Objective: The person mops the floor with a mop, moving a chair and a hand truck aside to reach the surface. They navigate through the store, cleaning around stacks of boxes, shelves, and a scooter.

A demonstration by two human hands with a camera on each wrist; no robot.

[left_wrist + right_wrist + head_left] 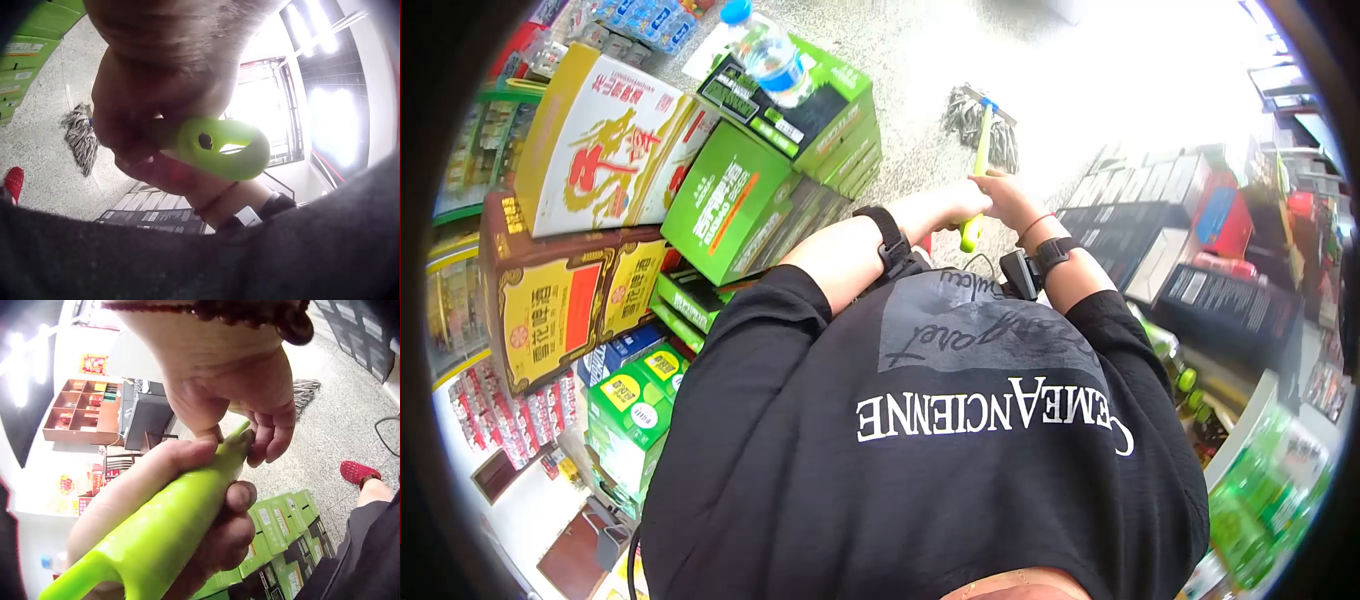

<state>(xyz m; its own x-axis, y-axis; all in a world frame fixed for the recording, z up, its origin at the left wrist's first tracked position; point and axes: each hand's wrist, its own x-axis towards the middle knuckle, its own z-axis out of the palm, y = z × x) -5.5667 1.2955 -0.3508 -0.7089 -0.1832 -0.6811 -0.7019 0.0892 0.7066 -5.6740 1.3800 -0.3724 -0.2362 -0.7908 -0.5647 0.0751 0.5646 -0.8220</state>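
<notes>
A mop with a lime-green handle (971, 236) slants away from the body, its grey string head (990, 135) on the speckled floor. My left hand (134, 487) grips the thick end of the handle, fingers wrapped round it. The looped tip with its hanging hole (228, 147) sticks out behind that hand in the left wrist view. Just further along the pole, my right hand (240, 387) curls its fingers round the thinner part, close beside the left hand. In the head view the left hand (962, 203) and right hand (1000, 192) nearly meet.
Green cartons (730, 200) are stacked on the left, with a water bottle (770, 60) on top. White and brown boxes (560, 290) stand nearer. Dark boxes (1230, 300) line the right side. A red shoe (359, 470) is on the floor.
</notes>
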